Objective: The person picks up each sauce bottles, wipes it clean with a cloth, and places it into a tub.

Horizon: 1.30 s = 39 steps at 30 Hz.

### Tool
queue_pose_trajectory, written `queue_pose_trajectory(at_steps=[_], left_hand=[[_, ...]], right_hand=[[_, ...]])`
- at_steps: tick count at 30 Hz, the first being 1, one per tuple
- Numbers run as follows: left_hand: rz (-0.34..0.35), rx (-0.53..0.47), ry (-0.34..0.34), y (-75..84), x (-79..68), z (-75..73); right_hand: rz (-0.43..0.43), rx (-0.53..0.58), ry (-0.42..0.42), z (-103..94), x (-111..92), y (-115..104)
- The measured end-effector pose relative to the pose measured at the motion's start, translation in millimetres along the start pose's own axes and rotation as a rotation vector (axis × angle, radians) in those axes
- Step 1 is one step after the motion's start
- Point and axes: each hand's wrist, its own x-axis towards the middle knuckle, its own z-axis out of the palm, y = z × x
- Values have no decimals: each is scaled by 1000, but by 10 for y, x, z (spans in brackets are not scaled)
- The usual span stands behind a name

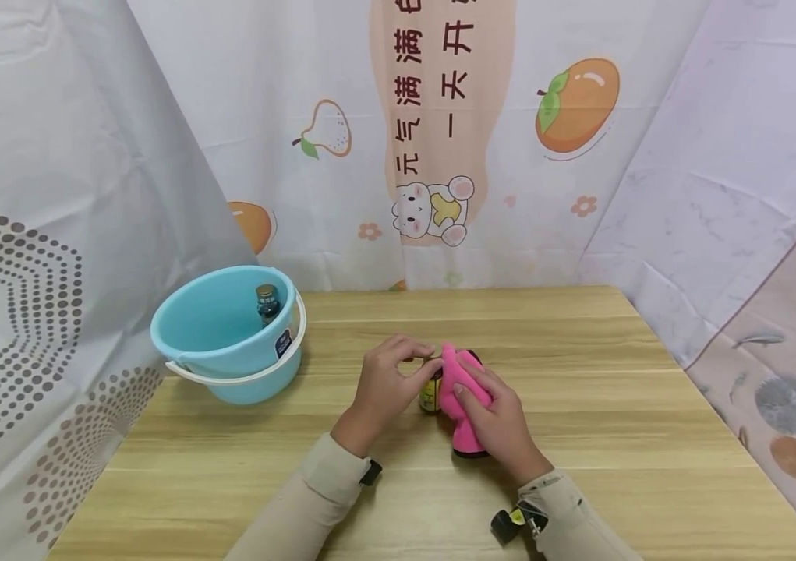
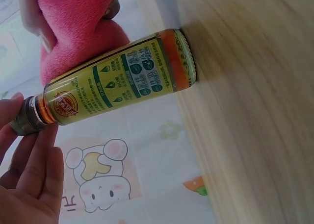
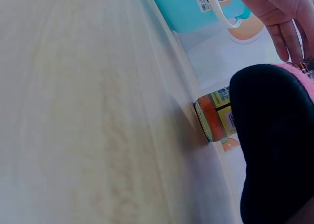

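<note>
The yellow-labelled bottle (image 2: 120,79) holding orange contents is the landmark here: it is upright over the bench (image 1: 615,467), in front of the person, with its base at or just above the wood; I cannot tell whether it bears its weight there. At the top of the bottle, the left hand (image 1: 385,382) pinches the dark cap (image 2: 27,118) between its fingers, and the cap is on. Against the bottle's right side, the right hand (image 1: 503,421) grips a pink plush piece (image 2: 78,28), fingers bent round it, its black side (image 3: 274,140) filling much of the right wrist view; whether this is a folded cloth or something of set shape, I cannot tell. To the left of the bottle and a little beyond it, well apart, is the light-blue bucket (image 1: 218,360) with its white handle (image 1: 250,379) lowered across the front, and a second bottle (image 1: 267,304) leans inside. Behind the bottle, past the far edge of the bench, hangs a printed curtain (image 1: 334,234). As for progress, the work looks midway: both hands are engaged, the pink piece is up against the bottle, and the motion is probably wiping or wrapping, though one moment cannot settle which. The second bottle is already in the bucket, while the yellow-labelled bottle is outside it and seemingly unfinished; how much of its surface has been covered does not show.
</note>
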Motion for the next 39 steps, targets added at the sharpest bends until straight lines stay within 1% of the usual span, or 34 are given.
queue_pose_trajectory(at_steps=[4,8,13,16,23,30,34,39], left_hand=[[-6,-27,-3,1,3,-8],[0,-42,-4,-1,0,-10],[7,-55,-6,-20,-26,-7],[6,-51,-12,-37,-41,0],[3,-16,-13,-34,-15,2],[-36,12,-2,-5,-13,24],[-51,17,-4,5,-12,19],[-43,7,-14,11,-4,10]], right_hand=[[37,-15,-21,-14,7,-1],[119,-31,-44,-15,-2,3],[221,-92,-92,4,-17,44],[235,-113,-108,6,-24,48],[201,-124,-93,-3,-9,47],[182,-95,-57,-2,-19,44],[117,-45,-28,-9,-13,27],[15,18,2,-18,-7,5]])
